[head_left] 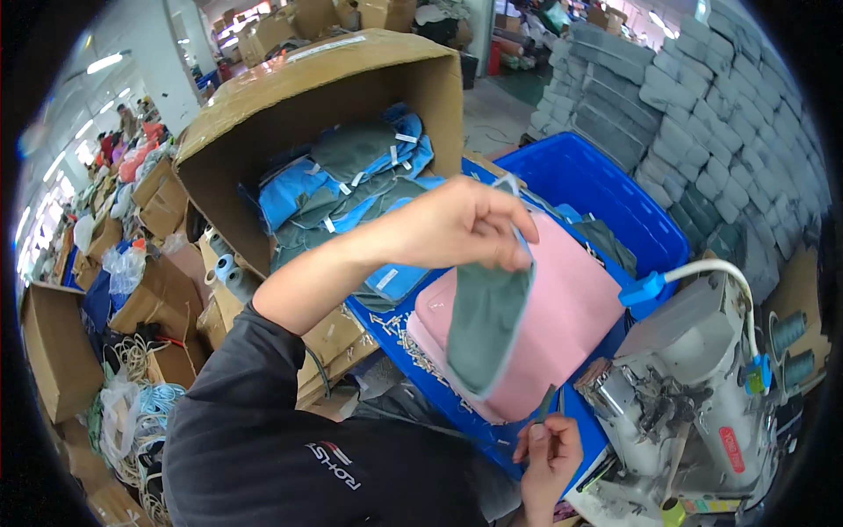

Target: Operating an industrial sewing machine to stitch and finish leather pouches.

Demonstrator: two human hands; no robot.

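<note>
My left hand (479, 227) is raised over the middle of the work surface, fingers pinched on the top edge of a grey-green fabric piece (485, 329) with a light blue border. The piece hangs down in front of a smooth pink slab (575, 299) with rounded corners. Lower right, my right hand (549, 446) is closed on a narrow grey-green strip (546, 402) that points upward; whether it is cloth or a tool I cannot tell. The pink slab lies on a blue tabletop (500, 439), and small white pieces (408, 344) are scattered along its left side.
A cardboard box (320, 75) open toward me holds blue and grey-green sewn pieces (351, 176) with white tags. Behind the slab stands a blue plastic bin (606, 176) with more pieces inside. A sewing machine (694, 386) is at the right; stacked grey bundles (694, 105) rise behind.
</note>
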